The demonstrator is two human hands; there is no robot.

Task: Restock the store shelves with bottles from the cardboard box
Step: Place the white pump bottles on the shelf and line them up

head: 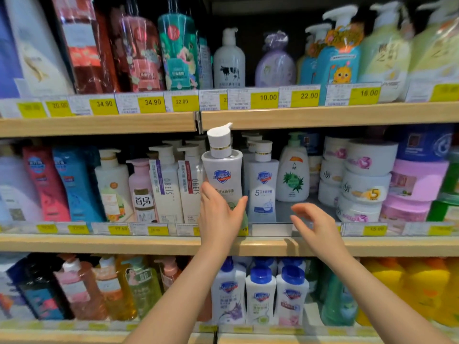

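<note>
Left hand (219, 217) grips white bottle (223, 175) upright at middle shelf (149, 244) front edge. Right hand (315, 224) empty, fingers spread. Matching bottle (263, 184) just right, tubs (365, 180) far right.

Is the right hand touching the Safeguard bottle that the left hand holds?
Apart. The head view shows the right hand open, with bare shelf visible between it and the Safeguard bottle gripped by the left hand.
</note>
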